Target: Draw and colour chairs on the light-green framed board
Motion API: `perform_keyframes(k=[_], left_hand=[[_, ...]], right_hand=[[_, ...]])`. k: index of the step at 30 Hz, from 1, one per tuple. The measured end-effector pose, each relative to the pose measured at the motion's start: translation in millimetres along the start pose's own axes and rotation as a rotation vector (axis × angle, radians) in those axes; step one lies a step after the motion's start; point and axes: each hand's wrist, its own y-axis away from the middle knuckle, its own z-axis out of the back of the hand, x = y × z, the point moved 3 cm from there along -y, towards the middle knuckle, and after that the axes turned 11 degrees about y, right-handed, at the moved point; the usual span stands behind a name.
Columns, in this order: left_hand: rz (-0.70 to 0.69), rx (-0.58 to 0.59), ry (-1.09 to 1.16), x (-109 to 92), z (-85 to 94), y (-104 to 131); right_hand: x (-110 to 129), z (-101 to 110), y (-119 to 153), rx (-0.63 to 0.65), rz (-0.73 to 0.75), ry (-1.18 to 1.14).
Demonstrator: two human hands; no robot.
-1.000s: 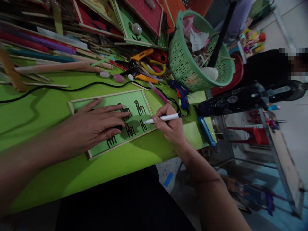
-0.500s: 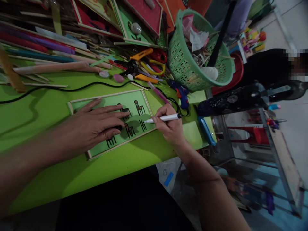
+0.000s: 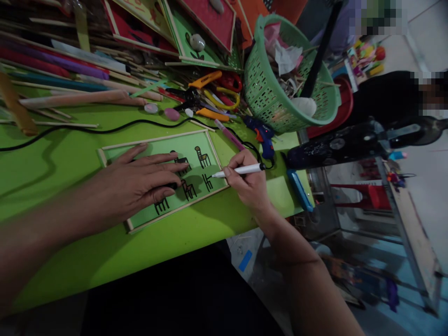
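A green panel point(image 3: 168, 147) framed with thin wooden sticks lies tilted on the lime-green table. Several small chairs are drawn on it in black lines, some coloured brown. My left hand point(image 3: 143, 179) lies flat over the panel's left and middle part, fingers stretched out, covering some drawings. My right hand point(image 3: 247, 179) pinches a white marker point(image 3: 243, 170) at the panel's right edge. The marker's tip points left at an uncoloured chair drawing point(image 3: 207, 182); whether it touches the surface I cannot tell.
Behind the panel run a black cord point(image 3: 135, 122), orange-handled pliers point(image 3: 206, 80) and a blue glue gun point(image 3: 262, 135). A green basket point(image 3: 257, 70) with scraps stands at the back right. Sticks and rolled coloured paper point(image 3: 70, 98) pile up at the left. A dark bottle point(image 3: 329, 147) is on the right.
My right hand and the marker have shifted very slightly to the right, with the tip a little off the chair's lines. My left hand has not moved.
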Motion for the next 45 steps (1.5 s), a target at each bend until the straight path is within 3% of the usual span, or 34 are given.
perform_keyframes(k=[5, 26, 31, 45], left_hand=[[-0.017, -0.057, -0.003, 1.3, -3.3, 1.5], [0.005, 0.004, -0.024, 0.1, 0.0, 1.1], [-0.028, -0.048, -0.027, 1.6, -2.4, 2.2], [-0.059, -0.037, -0.041, 3.1, -1.5, 2.6]], right_hand=[[-1.3, 0.8, -1.1, 0.021, -0.028, 0.009], [0.8, 2.6, 0.5, 0.084, -0.069, -0.085], [-0.5, 1.7, 1.5, 0.099, -0.098, -0.058], [-2.6, 3.0, 2.5, 0.102, -0.097, -0.056]])
